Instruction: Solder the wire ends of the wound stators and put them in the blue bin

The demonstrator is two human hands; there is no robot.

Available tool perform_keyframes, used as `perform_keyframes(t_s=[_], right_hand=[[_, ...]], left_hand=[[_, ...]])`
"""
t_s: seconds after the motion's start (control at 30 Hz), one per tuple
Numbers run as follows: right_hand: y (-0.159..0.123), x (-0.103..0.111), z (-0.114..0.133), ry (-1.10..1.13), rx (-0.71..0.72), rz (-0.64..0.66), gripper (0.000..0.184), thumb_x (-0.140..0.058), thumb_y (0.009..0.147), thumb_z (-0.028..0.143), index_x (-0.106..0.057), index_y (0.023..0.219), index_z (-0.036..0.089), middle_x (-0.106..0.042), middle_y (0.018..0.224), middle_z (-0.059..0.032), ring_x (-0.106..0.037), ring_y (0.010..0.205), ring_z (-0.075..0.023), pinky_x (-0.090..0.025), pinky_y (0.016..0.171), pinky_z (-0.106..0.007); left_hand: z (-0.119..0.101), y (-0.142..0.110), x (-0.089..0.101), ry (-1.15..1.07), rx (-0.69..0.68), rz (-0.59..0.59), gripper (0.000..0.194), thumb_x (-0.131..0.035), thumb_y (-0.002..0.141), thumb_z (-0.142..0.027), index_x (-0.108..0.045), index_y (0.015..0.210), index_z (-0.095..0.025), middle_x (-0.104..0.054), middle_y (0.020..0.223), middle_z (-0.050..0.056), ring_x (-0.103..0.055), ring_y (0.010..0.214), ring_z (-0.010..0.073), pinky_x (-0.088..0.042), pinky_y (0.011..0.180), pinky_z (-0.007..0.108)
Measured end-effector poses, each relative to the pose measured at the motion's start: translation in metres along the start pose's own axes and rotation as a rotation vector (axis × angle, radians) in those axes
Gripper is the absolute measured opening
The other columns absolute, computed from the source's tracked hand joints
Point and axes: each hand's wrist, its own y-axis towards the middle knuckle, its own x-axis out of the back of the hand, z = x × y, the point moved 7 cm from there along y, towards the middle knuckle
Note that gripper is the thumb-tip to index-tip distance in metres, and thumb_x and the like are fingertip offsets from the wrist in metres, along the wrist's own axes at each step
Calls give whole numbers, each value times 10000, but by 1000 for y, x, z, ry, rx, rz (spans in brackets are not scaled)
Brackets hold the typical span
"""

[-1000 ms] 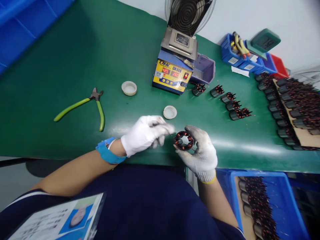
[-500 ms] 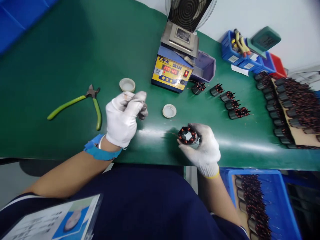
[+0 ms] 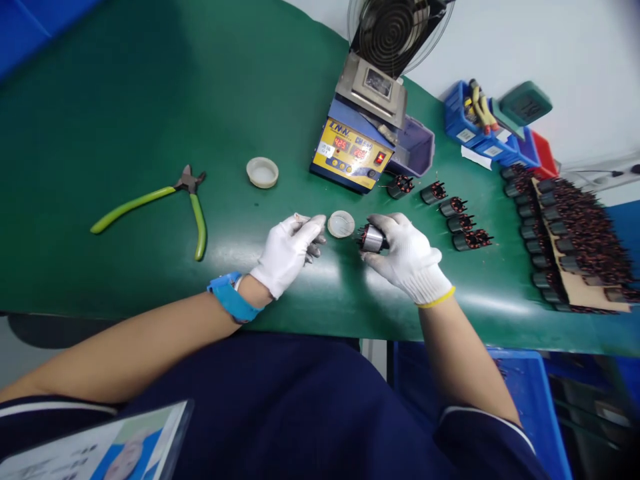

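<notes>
Both my hands wear white gloves over the green mat (image 3: pixel 150 107). My right hand (image 3: pixel 407 257) grips a small motor stator (image 3: pixel 371 238), a grey cylinder with copper windings, turned on its side just right of a small white cap (image 3: pixel 341 224). My left hand (image 3: pixel 290 252) rests on the mat just left of that cap, fingers curled and pinched together; what they hold, if anything, is too small to make out. A blue strap (image 3: pixel 230 298) circles my left wrist.
Green-handled cutters (image 3: pixel 155 203) lie at the left, a second white cap (image 3: pixel 262 172) behind. A yellow-and-blue solder pot (image 3: pixel 355 150) with a fan (image 3: pixel 395 27) stands at the back. Several stators (image 3: pixel 453 213) lie in a row; many more (image 3: pixel 570 233) fill the right. Blue bins (image 3: pixel 480 123) sit far right.
My left hand swung out left toward the far cap, then came back beside the near cap. My right hand carried the stator forward and turned it on its side.
</notes>
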Motion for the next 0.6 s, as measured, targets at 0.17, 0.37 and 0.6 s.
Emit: perform_keyframes(t_s=[0.17,0.37,0.6], right_hand=[[15,12,12,-132,5,123,595,-751,761,427,-610,1328,313,-653,1166,-44,-672,864,-281,-259,454,-308],[17,34,4,-7,82,-112,647,-734,788,469,-571,1371,242,-598,1247,-97,-635,981,-303,-513,669,-379],[38,23,16,-255,-47,-73,335,-519,976,368,-667,1222,195,-641,1087,-167,-604,954,-368,-510,746,-500]], left_hand=[[3,1,-1,-41,26,17,472,-748,732,-531,-536,894,-142,-608,754,29,-556,519,106,-412,430,217],[2,-1,0,-77,39,26,475,-747,735,-538,-554,907,-139,-611,774,29,-554,544,98,-408,448,206],[3,1,0,-98,36,24,506,-755,731,-534,-555,970,-136,-613,800,31,-547,561,93,-422,466,199]])
